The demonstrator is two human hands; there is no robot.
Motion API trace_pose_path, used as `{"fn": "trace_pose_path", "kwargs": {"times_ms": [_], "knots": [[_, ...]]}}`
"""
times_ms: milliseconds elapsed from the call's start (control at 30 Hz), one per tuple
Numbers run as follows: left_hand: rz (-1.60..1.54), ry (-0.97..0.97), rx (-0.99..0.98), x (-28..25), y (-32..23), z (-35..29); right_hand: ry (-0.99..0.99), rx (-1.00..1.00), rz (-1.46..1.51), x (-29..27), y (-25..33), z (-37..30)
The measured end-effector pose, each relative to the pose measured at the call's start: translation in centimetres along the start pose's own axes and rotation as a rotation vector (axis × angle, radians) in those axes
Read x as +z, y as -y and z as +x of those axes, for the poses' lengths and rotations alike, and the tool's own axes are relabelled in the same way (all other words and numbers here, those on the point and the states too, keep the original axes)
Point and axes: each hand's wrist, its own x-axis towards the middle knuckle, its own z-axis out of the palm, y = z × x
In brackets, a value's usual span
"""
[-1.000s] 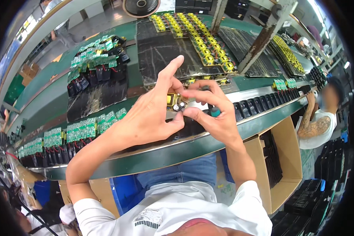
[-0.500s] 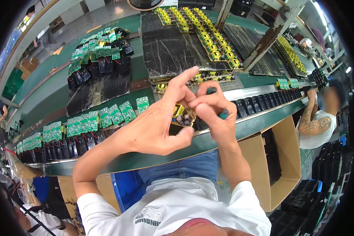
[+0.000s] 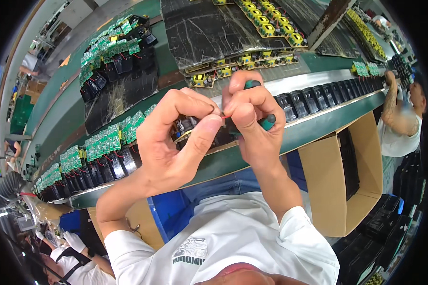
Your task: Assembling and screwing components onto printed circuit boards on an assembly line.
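My left hand (image 3: 171, 142) is closed, its thumb and forefinger pinching near one end of a thin red wire (image 3: 227, 117). Close against it, my right hand (image 3: 260, 118) also pinches at the wire while its curled fingers keep hold of a green-handled hand tool (image 3: 267, 122); the tool's head is hidden, so I cannot tell its exact kind. Behind my left fingers a circuit board (image 3: 183, 137) with dark round components partly shows. Left of my hands, green circuit boards (image 3: 102, 142) stand in a row, wired to black plastic housings (image 3: 110, 170) along the bench edge.
More black housings (image 3: 311, 99) line the metal strip to the right. Yellow-component boards (image 3: 266, 28) lie on a scratched black sheet (image 3: 199, 38) beyond. A pile of green boards (image 3: 107, 52) sits far left. An open cardboard box (image 3: 321, 190) stands front right; a co-worker (image 3: 399, 118) is beyond it.
My left hand has moved left and closed from spread fingers to a pinch. The red wire now shows between both hands. The view has shifted somewhat.
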Motion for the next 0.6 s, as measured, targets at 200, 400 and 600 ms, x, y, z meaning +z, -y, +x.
{"fn": "trace_pose_path", "kwargs": {"times_ms": [200,400,600], "knots": [[0.197,0.126,-0.226,-2.5,-0.1,-0.9,0.027,-0.160,-0.073,0.1,-2.0,-0.2],[0.759,0.438,-0.008,-6.0,3.9,-2.1,-0.067,0.132,0.281,0.0,-3.8,-1.7],[1.241,0.577,0.405,-7.2,6.3,-2.7,-0.126,0.030,0.177,1.2,-4.8,-3.5]]}}
